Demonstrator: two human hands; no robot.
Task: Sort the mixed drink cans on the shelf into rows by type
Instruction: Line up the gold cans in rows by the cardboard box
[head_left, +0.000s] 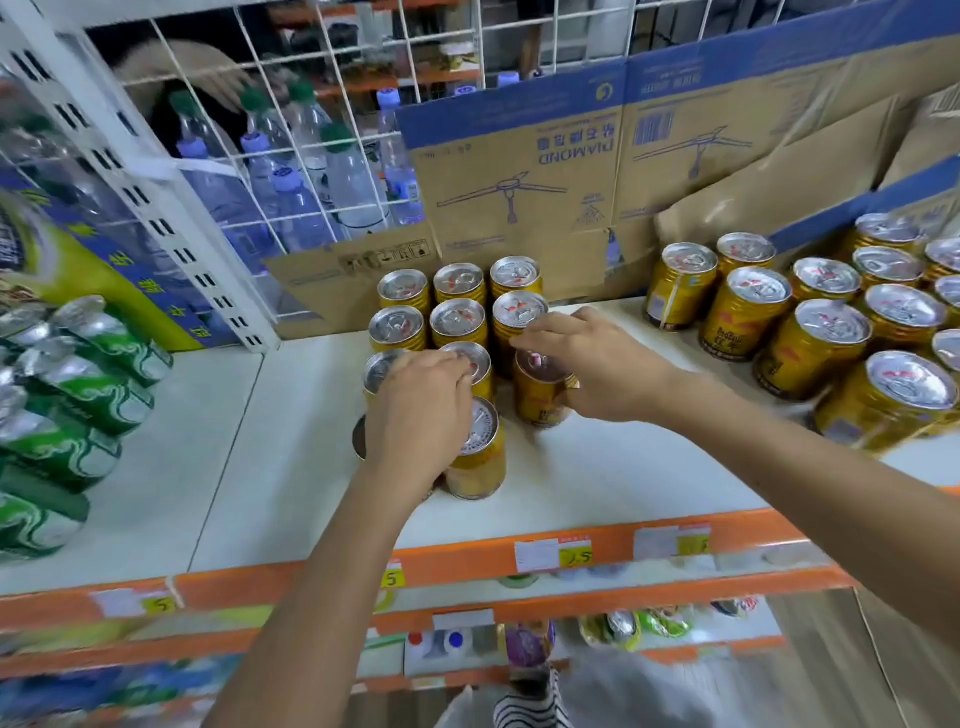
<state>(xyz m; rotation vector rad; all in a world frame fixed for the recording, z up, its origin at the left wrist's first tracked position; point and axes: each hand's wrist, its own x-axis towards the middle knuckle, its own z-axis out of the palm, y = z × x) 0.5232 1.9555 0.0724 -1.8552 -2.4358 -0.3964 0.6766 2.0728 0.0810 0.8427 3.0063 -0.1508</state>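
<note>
A block of gold drink cans (457, 291) stands in rows at the middle of the white shelf (623, 467). My left hand (415, 415) lies over the front-left cans, fingers curled down around a gold can (480, 452) at the block's front. My right hand (597, 364) grips another gold can (540, 395) at the right front of the block, thumb and fingers around its top. A second group of gold cans (810, 332) stands loosely to the right. Green cans (88, 395) lie on their sides at the left.
Flattened cardboard boxes (519, 171) lean against the back. A white wire grid (291, 130) with water bottles behind it closes the back left. The orange shelf edge (467, 561) carries price tags, with lower shelves of goods below.
</note>
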